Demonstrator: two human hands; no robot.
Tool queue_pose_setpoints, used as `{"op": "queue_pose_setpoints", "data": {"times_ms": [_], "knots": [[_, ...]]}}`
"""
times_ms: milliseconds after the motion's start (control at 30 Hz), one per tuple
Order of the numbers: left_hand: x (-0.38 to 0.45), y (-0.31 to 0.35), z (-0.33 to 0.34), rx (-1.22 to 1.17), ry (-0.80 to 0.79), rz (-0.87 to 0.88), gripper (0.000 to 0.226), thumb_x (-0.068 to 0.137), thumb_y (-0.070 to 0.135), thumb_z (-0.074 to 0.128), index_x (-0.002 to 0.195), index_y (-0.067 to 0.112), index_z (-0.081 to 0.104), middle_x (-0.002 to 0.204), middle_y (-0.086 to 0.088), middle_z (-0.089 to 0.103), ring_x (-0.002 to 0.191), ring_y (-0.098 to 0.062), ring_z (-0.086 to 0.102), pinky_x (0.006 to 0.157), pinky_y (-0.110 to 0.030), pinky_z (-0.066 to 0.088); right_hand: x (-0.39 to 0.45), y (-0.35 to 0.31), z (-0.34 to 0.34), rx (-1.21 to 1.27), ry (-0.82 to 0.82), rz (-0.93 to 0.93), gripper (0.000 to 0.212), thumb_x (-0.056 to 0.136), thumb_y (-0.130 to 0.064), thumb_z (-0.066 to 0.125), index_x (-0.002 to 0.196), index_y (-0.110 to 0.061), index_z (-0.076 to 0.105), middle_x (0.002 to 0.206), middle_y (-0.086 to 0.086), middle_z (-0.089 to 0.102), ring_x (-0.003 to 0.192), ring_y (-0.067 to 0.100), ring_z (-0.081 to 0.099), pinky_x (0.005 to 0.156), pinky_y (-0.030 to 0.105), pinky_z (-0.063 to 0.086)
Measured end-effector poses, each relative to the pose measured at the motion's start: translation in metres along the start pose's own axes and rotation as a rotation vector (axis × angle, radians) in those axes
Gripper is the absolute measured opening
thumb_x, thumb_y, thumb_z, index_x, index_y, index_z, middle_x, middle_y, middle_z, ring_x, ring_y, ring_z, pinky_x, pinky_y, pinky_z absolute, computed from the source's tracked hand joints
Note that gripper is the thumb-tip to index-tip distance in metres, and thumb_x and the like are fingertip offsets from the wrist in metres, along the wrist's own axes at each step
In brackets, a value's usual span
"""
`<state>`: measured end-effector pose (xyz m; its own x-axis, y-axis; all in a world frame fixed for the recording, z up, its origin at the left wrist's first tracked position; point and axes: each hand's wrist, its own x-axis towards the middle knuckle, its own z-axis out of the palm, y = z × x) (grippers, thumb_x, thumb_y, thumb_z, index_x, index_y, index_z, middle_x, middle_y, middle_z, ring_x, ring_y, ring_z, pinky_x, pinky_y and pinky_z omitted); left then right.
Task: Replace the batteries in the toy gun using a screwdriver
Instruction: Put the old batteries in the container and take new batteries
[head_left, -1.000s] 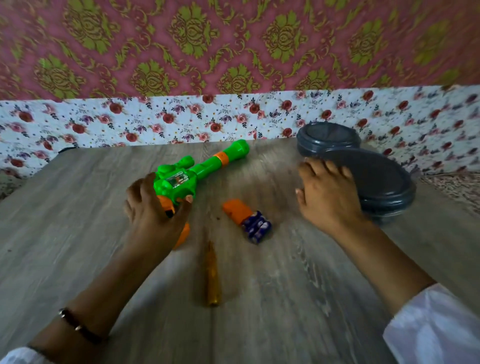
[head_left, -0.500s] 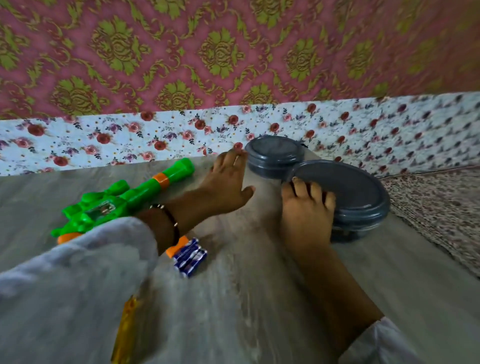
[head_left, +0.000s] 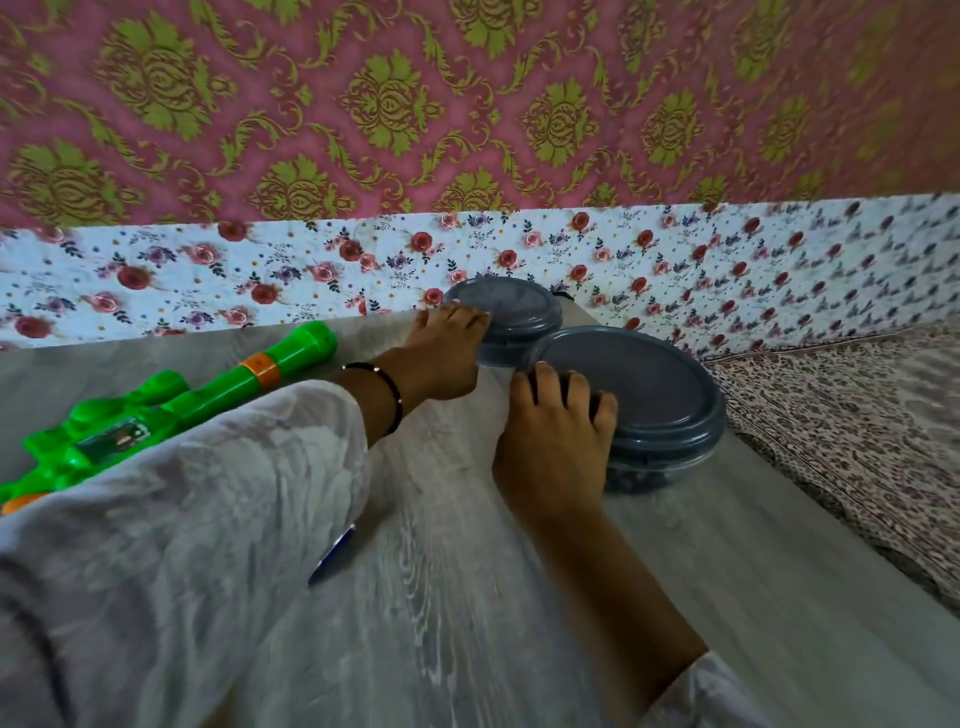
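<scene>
we count two hands (head_left: 441, 353) (head_left: 553, 447), two grey lidded containers (head_left: 506, 317) (head_left: 660, 400), one green toy gun (head_left: 171, 405), one bench (head_left: 467, 597), one black bracelet (head_left: 389, 389).

White sleeve (head_left: 171, 519) covers the rear of the green toy gun (head_left: 171, 400), whose grip runs off the left edge. Just right of the sleeve, only a blue sliver of the batteries (head_left: 332, 556) shows. Sleeve blurred; screwdriver hidden

Home: ornate damask wallpaper (head_left: 467, 104), floral border (head_left: 260, 270), patterned bedcover (head_left: 857, 415).
</scene>
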<state>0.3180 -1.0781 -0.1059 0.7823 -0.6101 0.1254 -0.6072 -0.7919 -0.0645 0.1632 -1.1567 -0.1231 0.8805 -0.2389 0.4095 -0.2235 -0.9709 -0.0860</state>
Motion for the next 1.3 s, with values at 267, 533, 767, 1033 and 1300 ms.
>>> {"op": "queue_pose_setpoints", "data": {"times_ms": [267, 533, 767, 1033, 1300], "knots": [[-0.049, -0.018, -0.004, -0.016, 0.001, 0.029, 0.076, 0.093, 0.04, 0.051, 0.152, 0.013, 0.011, 0.157, -0.011, 0.013, 0.146, -0.031, 0.007, 0.119, -0.048, 0.011, -0.004, -0.004, -0.003, 0.025, 0.042, -0.072, 0.045, 0.085, -0.02, 0.053, 0.129, -0.01, 0.051, 0.147, 0.012, 0.036, 0.138, 0.031, 0.026, 0.109, 0.057, 0.015], [-0.142, -0.023, -0.011, -0.191, 0.06, -0.062, 0.075, 0.092, 0.043, 0.052, 0.151, 0.015, 0.015, 0.155, -0.006, 0.018, 0.143, -0.027, 0.02, 0.119, -0.045, 0.014, -0.008, -0.013, 0.0, -0.001, 0.137, -0.203, 0.042, 0.078, -0.024, 0.066, 0.116, -0.01, 0.06, 0.136, 0.011, 0.05, 0.132, 0.029, 0.039, 0.104, 0.053, 0.027], [-0.184, -0.045, -0.011, -0.296, 0.125, -0.175, 0.058, 0.093, 0.041, 0.051, 0.146, 0.035, 0.03, 0.157, -0.004, 0.018, 0.145, -0.028, 0.018, 0.118, -0.051, 0.015, -0.02, -0.034, 0.003, 0.086, 0.146, -0.317, 0.06, 0.075, -0.03, 0.065, 0.128, -0.009, 0.049, 0.131, 0.009, 0.054, 0.128, 0.028, 0.044, 0.102, 0.048, 0.034], [-0.186, -0.041, -0.017, -0.299, 0.127, -0.174, 0.07, 0.095, 0.044, 0.046, 0.152, 0.027, 0.009, 0.161, -0.004, 0.006, 0.148, -0.025, 0.006, 0.12, -0.048, 0.008, -0.028, -0.043, 0.01, 0.191, 0.065, -0.42, 0.05, 0.077, -0.012, 0.064, 0.125, -0.008, 0.053, 0.133, 0.011, 0.051, 0.125, 0.031, 0.045, 0.1, 0.045, 0.042], [-0.187, -0.051, -0.005, -0.512, 0.073, -0.208, 0.104, 0.082, 0.038, 0.068, 0.152, 0.016, -0.006, 0.158, -0.01, 0.013, 0.143, -0.033, 0.018, 0.117, -0.048, 0.019, -0.028, -0.061, 0.005, 0.289, 0.156, -0.457, 0.048, 0.082, -0.038, 0.049, 0.123, -0.013, 0.056, 0.126, 0.005, 0.057, 0.119, 0.025, 0.051, 0.095, 0.044, 0.044]]}}
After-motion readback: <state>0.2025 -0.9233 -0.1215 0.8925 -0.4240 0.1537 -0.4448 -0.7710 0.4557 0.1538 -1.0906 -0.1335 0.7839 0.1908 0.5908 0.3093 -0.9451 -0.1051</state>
